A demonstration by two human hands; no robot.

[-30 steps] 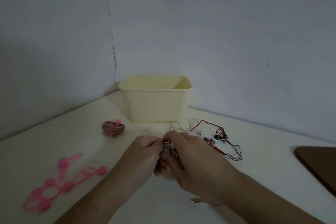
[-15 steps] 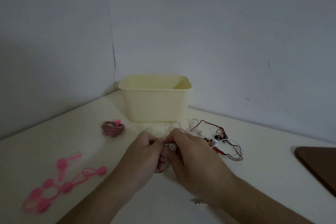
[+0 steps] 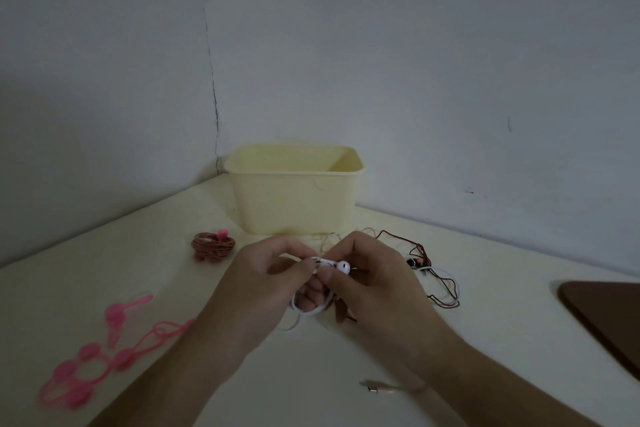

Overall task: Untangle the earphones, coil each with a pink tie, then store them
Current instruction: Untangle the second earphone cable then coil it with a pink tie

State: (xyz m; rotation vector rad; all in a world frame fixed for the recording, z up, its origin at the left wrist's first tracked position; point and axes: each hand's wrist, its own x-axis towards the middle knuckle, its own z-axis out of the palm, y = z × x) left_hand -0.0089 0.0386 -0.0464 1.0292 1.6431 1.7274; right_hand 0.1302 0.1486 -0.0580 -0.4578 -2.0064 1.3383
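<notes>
1. The step in hand looks like untangling and gathering the white earphones [image 3: 341,267]. The left hand [image 3: 266,284] and the right hand [image 3: 377,284] meet over the tabletop [image 3: 485,340], each pinching the white cable where an earbud shows between their fingertips.

2. A loop of the white cable hangs just below the two hands, under the curled fingers. A loose end with a plug [image 3: 375,386] lies on the tabletop nearer the person than the right hand, beside that wrist.

3. The dark red earphones [image 3: 427,270] lie in a loose tangle just to the right of the right hand. Whether they are still caught in the white cable I cannot tell, as the hand hides where they meet.

4. One earphone is already done: a brown coil [image 3: 213,246] with a pink tie round it sits beyond and to the left of the left hand, not yet in the cream box [image 3: 294,198], which stands beyond both hands.

5. The spare pink ties [image 3: 100,357] lie well to the left of the left hand, nearer the person.

6. Next, I judge, the white cable must be drawn free and wound into even loops; then one hand must keep the coil pinched while the other reaches left for a tie.

7. No brand, label or writing can be read anywhere; the light is dim.
</notes>
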